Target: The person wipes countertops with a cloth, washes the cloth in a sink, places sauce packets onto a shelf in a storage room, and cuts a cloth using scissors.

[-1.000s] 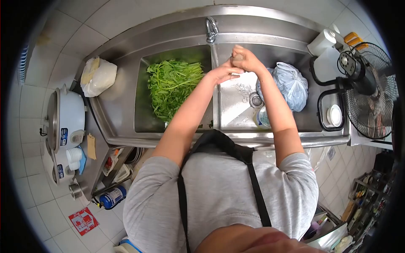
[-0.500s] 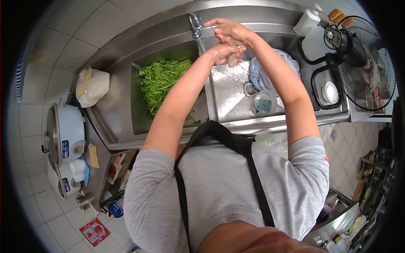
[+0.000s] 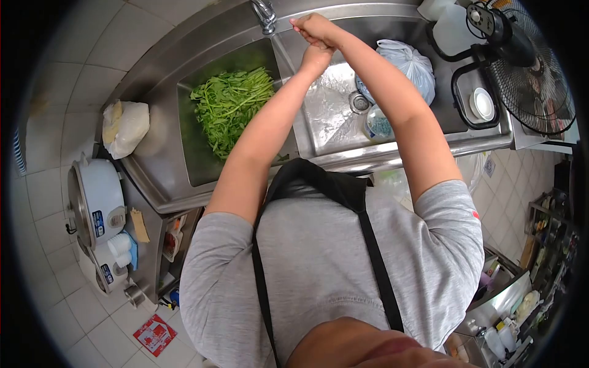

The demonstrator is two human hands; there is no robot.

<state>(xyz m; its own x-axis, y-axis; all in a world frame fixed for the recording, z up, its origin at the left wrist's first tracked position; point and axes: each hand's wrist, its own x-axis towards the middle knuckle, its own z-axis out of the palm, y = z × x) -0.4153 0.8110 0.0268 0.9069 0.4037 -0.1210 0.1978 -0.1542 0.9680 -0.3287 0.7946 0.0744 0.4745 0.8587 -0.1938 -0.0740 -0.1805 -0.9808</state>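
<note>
Right hand touching left hand near faucet; can't tell if either is clenching or hanging loose.

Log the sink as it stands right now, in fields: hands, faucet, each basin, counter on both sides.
Hands: left hand and right hand touching; anything between them is hidden
Faucet: at the back, by the divider; no stream visible
Left basin: heap of leafy greens
Right basin: plastic bag, clear tub, drain; right forearm crosses in front of the bag
Counter left: whitish bag
Counter right: black fan, white bowls
</note>
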